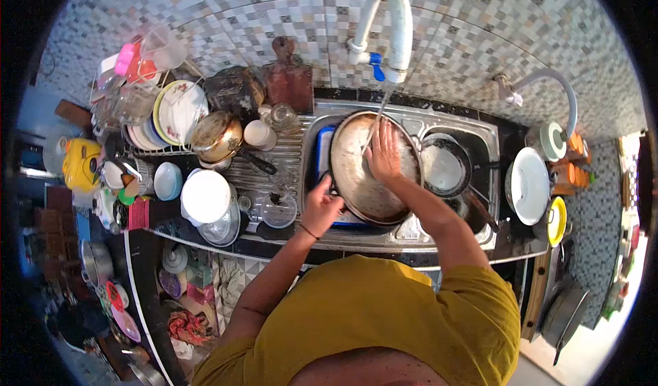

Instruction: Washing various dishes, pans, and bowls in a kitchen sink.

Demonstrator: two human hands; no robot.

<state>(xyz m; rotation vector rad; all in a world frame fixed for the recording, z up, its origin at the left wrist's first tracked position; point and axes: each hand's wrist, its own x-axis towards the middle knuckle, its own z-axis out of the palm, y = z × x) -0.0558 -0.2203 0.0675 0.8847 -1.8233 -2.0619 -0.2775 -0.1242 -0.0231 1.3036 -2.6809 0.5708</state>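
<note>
A large round metal pan point(354, 180) lies tilted over the left sink basin, on a blue-rimmed tray point(323, 149). My right hand point(384, 152) rests flat on the pan's surface, fingers towards the tap, holding nothing. Water from the white curved faucet point(402, 31) runs down beside its fingertips. At the pan's left edge is my left hand point(323, 207), its thumb and fingers around a dark handle or rim; how firmly it grips is unclear. A smaller frying pan point(444, 165) sits in the right basin.
Left of the sink stand a blackened pot point(217, 135), glass cups, a clear jug point(278, 210) and a white bowl point(206, 196). Behind them is a rack of plates point(182, 111). A wide white basin point(529, 185) stands at the right. A second tap point(509, 95) juts from the tiled wall.
</note>
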